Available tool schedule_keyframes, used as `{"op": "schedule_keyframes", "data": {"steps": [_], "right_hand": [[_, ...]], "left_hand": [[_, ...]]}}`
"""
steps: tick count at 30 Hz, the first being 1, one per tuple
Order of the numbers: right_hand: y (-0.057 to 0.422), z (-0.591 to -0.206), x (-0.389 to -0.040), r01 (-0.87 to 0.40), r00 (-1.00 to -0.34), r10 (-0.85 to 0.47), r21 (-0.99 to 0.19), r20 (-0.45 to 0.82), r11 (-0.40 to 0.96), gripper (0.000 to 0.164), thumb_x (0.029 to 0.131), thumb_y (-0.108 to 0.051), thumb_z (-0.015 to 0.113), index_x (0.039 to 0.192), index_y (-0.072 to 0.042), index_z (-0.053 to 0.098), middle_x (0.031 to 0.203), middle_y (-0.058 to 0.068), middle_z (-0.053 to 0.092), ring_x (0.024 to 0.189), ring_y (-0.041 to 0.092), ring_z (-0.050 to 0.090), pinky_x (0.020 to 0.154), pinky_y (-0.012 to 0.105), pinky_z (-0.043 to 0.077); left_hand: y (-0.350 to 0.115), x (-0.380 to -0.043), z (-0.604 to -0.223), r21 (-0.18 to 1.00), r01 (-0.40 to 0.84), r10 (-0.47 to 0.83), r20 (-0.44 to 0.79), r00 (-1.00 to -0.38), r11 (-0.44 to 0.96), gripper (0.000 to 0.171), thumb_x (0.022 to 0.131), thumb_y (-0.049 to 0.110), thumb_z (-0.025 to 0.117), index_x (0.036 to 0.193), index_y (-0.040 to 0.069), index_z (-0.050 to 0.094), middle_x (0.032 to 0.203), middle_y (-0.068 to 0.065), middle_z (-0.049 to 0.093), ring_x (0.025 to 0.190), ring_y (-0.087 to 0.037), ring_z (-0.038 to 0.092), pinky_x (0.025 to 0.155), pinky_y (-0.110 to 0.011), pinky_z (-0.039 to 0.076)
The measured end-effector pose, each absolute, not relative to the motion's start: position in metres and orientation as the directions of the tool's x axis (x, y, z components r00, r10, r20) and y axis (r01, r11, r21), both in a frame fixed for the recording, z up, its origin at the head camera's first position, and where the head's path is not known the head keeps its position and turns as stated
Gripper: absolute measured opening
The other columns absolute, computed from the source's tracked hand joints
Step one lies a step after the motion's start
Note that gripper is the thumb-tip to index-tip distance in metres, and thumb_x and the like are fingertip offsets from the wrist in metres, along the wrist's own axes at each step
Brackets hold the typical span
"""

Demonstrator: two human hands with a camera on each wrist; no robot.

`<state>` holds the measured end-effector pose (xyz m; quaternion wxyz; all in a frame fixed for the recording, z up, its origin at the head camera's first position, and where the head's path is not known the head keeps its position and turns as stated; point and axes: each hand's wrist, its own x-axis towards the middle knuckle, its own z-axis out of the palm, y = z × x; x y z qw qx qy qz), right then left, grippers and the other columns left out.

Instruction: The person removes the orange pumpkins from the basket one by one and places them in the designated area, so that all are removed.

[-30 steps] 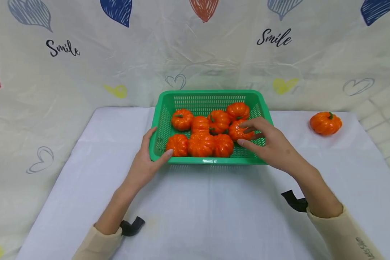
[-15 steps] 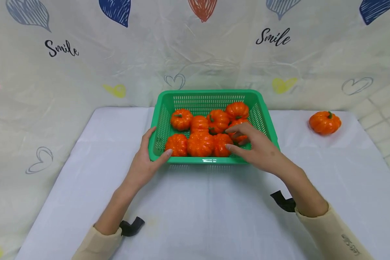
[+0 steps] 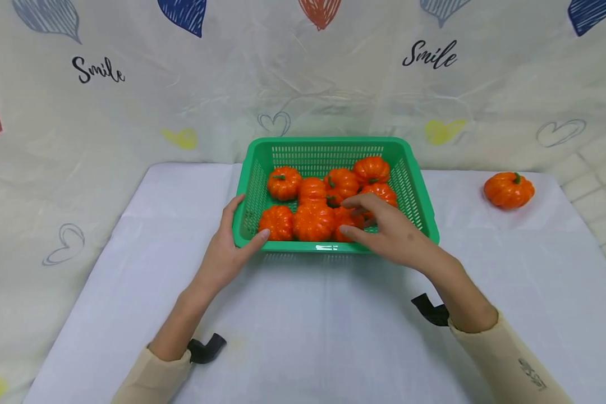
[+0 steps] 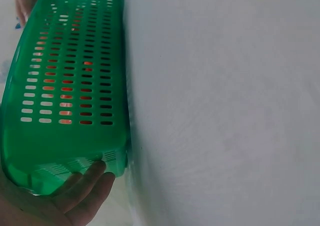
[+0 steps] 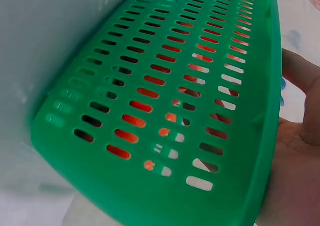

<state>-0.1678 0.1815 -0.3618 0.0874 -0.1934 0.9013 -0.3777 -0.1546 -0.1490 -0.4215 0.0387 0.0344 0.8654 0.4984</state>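
Note:
A green plastic basket (image 3: pixel 328 247) holds several small, glossy orange pumpkins. My left hand (image 3: pixel 224 247) grips its front left corner, thumb over the rim and fingers along the outer wall; the left wrist view shows those fingers (image 4: pixel 92 186) against the slotted side. Over the basket's front right part reaches my right hand (image 3: pixel 391 233). Its thumb and forefinger stand spread around a front-row pumpkin (image 3: pixel 352 219), partly hidden by the hand. Just behind that hand lies another pumpkin (image 3: pixel 381 192). In the right wrist view the basket wall hides the fingertips.
A single orange pumpkin (image 3: pixel 509 191) with a green stem lies on the white-covered table (image 3: pixel 323 325) at the far right. A pale printed sheet (image 3: pixel 333 73) hangs directly behind the basket. Black straps (image 3: pixel 207 349) show near both sleeves.
My right hand has moved left, from the right-hand pumpkin to the neighbouring one in the front row. The left hand keeps its hold on the basket; the pumpkins lie as before.

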Motion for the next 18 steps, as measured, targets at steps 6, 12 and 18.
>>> {"op": "schedule_keyframes", "data": {"steps": [6,12,18], "right_hand": [[0.175,-0.361,-0.172,-0.262,-0.907,-0.417,-0.697,-0.057,0.667,0.055,0.100,-0.042,0.069,0.146,-0.016,0.054,0.146,0.003,0.061,0.129,0.027,0.059,0.106,0.052,0.052],[0.165,-0.361,-0.176,-0.241,-0.901,-0.423,-0.700,-0.096,0.672,0.057,0.099,-0.046,0.069,0.148,-0.021,0.053,0.140,-0.002,0.064,0.125,0.021,0.061,0.101,0.046,0.055],[0.162,-0.363,-0.179,-0.238,-0.893,-0.433,-0.684,-0.125,0.689,0.066,0.097,-0.047,0.071,0.152,-0.018,0.049,0.142,0.005,0.063,0.127,0.026,0.060,0.105,0.050,0.053]], "left_hand": [[-0.148,-0.156,-0.420,0.862,0.020,0.098,-0.035,-0.995,0.506,0.088,0.095,0.058,0.067,0.163,0.046,0.013,0.167,-0.008,0.036,0.147,-0.032,0.045,0.118,-0.061,0.040],[-0.149,-0.156,-0.419,0.862,0.029,0.096,-0.023,-0.995,0.506,0.087,0.095,0.058,0.067,0.163,0.046,0.013,0.167,-0.008,0.036,0.146,-0.032,0.045,0.118,-0.061,0.041],[-0.148,-0.156,-0.421,0.866,0.023,0.099,-0.031,-0.995,0.500,0.087,0.095,0.058,0.067,0.163,0.046,0.013,0.167,-0.008,0.036,0.146,-0.032,0.045,0.117,-0.060,0.042]]}}
